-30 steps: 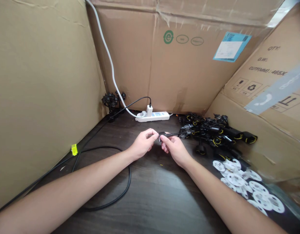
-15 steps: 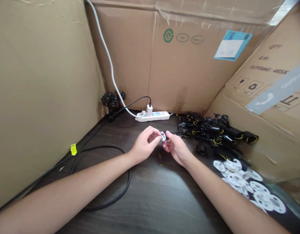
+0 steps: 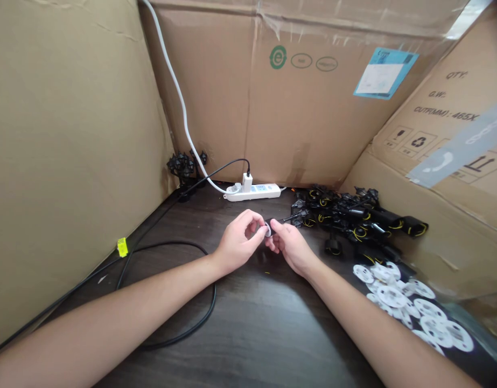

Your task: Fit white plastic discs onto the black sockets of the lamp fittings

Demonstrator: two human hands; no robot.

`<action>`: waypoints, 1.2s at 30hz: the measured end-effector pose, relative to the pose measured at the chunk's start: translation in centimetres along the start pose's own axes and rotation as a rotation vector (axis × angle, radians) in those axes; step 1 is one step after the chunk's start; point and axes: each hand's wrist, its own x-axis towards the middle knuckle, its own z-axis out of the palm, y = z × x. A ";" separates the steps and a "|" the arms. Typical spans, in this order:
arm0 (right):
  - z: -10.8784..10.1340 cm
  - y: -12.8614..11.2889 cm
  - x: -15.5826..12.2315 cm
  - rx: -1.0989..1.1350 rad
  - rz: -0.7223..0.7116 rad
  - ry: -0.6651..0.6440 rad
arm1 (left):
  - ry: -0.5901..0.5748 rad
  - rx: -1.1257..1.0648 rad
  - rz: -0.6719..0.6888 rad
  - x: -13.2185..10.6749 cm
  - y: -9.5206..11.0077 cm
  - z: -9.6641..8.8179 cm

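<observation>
"What do the hands have hold of?"

"The left hand (image 3: 236,246) is curled, its fingertips pinching a small white disc (image 3: 268,231) against a black plug (image 3: 271,225). The right hand (image 3: 291,248) is nearly closed on that plug."

"How much is left around them?"

"Plenty: a heap of black plugs (image 3: 353,221) with yellow rings lies along the back edge of the dark wood table (image 3: 272,345), and a loose spread of white discs (image 3: 397,302) covers the right corner."

"And the surroundings?"

"Cardboard walls (image 3: 70,161) enclose the table, a white power strip (image 3: 252,192) sits at the back edge, and a black cord (image 3: 211,302) loops near the left side."
</observation>
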 end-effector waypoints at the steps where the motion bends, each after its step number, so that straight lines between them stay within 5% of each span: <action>1: 0.1 0.0 0.0 0.006 -0.007 0.011 | 0.005 0.006 -0.005 0.0 -0.1 0.0; 18: -0.1 0.6 0.2 -0.062 -0.083 0.051 | -0.039 -0.200 -0.109 0.3 -0.3 0.3; 36: 0.6 0.5 0.2 -0.121 -0.074 0.071 | -0.052 -0.111 -0.118 0.2 -0.7 0.3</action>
